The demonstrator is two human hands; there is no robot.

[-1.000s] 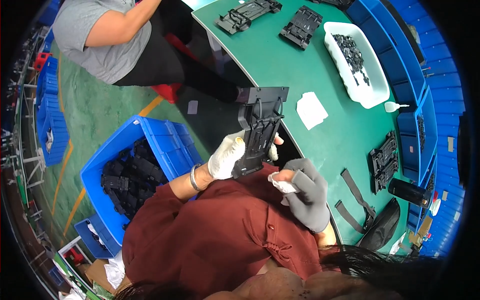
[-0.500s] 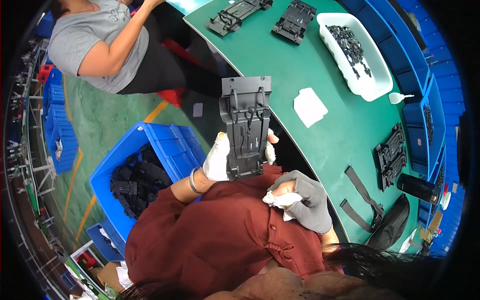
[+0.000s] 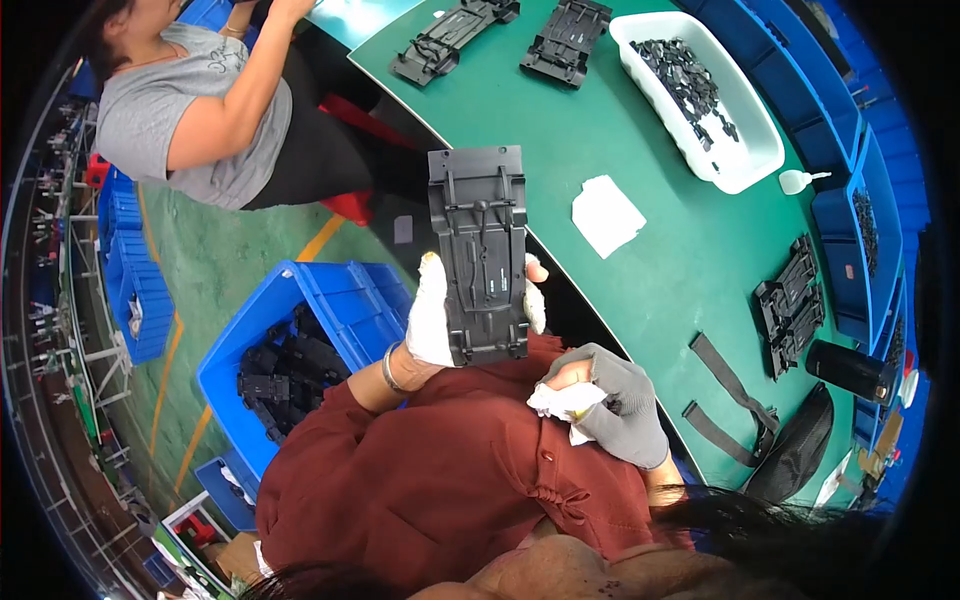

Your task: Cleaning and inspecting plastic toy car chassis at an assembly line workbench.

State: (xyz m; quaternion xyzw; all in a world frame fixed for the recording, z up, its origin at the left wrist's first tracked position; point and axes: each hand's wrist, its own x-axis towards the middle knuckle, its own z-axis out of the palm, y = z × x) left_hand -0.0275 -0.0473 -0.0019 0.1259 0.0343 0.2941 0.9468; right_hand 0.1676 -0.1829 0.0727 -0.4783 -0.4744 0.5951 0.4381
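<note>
My left hand (image 3: 430, 318), its fingers covered in white, grips a long black plastic chassis part (image 3: 482, 262) by its lower end, holding it up before my chest. The part's ribbed, moulded face shows toward me. Closed against my front, my right hand (image 3: 622, 408) wears a grey glove with the thumb uncovered. A crumpled white cloth (image 3: 568, 400) pokes out of that fist, apart from the chassis part.
On the green table (image 3: 670, 290) lie more chassis parts (image 3: 568, 42), a white paper (image 3: 607, 217), a white tub (image 3: 745, 170) of small black pieces, and a black pouch (image 3: 795, 445) with straps. Blue bins line the right edge. A blue crate (image 3: 222, 385) of black parts stands left, near a co-worker (image 3: 200, 110).
The chassis part has tilted a little in my left hand, its top shifting slightly left. My right hand keeps its hold on the cloth. The view has shifted slightly.
</note>
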